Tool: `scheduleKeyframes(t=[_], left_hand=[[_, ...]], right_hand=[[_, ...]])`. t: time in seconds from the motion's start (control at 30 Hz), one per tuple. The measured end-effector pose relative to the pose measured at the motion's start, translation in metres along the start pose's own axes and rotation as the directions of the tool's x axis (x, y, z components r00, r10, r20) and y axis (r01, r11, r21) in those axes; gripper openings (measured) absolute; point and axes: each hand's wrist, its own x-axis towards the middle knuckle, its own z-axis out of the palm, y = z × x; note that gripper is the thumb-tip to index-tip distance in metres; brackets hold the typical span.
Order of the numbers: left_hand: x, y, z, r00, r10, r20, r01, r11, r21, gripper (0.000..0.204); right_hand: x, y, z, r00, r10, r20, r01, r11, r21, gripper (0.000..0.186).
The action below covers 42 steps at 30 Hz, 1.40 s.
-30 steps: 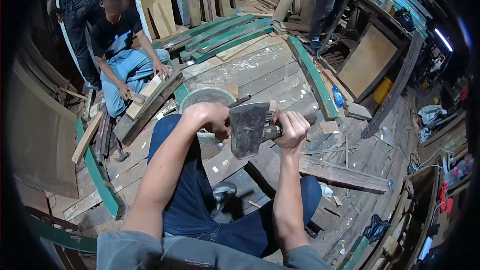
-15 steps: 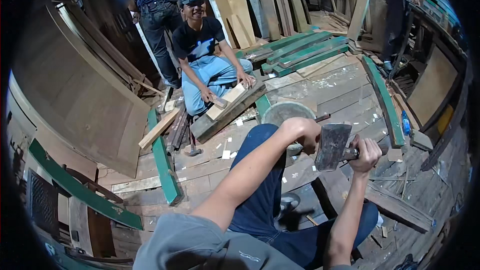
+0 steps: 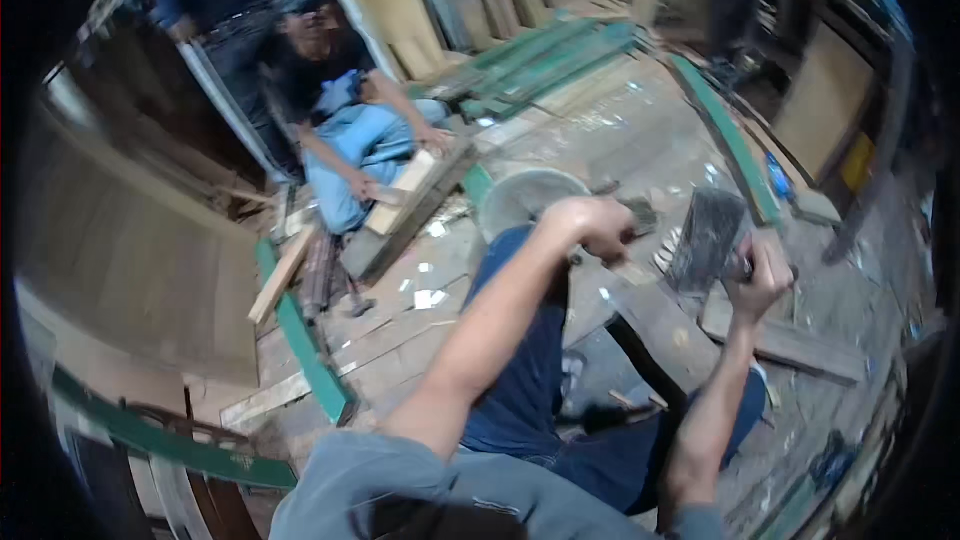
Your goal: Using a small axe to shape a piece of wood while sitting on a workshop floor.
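My right hand [image 3: 762,275] grips a hatchet [image 3: 706,238] by its handle, the broad dark metal head raised to the left of my fist. My left hand [image 3: 598,228] is closed, with a dark, blurred piece [image 3: 643,214] at its fingertips that I cannot make out. It is apart from the hatchet head, with a gap between them. Just beyond my left hand stands a round grey tub [image 3: 500,202]. Below the hatchet, a wide wooden block [image 3: 665,325] lies between my legs.
A co-worker [image 3: 345,110] sits at the far left, hands on a pale board [image 3: 415,177] atop a thick beam. Green planks [image 3: 560,65] lie stacked behind. Another green plank [image 3: 722,130] is at the right, one [image 3: 305,340] at the left. A hammer [image 3: 357,300] rests on the floor.
My left hand has drawn away from the hatchet head, and the hatchet has moved to the right and tilted. The whole view has shifted, with the co-worker now further left.
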Motion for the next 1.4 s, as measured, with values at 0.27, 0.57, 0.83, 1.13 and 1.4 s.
scheduleKeyframes(t=[0.27,0.57,0.83,1.13,1.4], left_hand=[[0.025,0.007,-0.026,0.988,0.149,-0.031,-0.151,0.987,-0.051,0.032],[0.112,0.025,0.001,0.955,0.289,0.064,-0.281,0.953,-0.112,0.031],[0.122,0.010,0.004,0.942,0.329,0.060,-0.319,0.938,-0.136,0.023],[0.133,0.002,0.008,0.925,0.356,0.130,-0.331,0.927,-0.176,0.021],[0.130,0.017,0.005,0.922,0.367,0.122,-0.351,0.927,-0.136,0.021]], right_hand=[[-0.031,0.059,-0.062,0.613,0.768,-0.184,-0.648,0.623,0.439,0.029],[-0.060,0.091,-0.103,0.790,0.570,0.226,0.103,-0.486,0.868,0.038],[-0.076,0.075,-0.045,0.864,0.467,0.191,0.319,-0.798,0.511,0.036],[-0.076,0.068,-0.018,0.867,0.242,0.435,-0.148,-0.710,0.689,0.029],[-0.074,0.067,-0.023,0.664,0.056,0.746,-0.515,-0.689,0.510,0.041]])
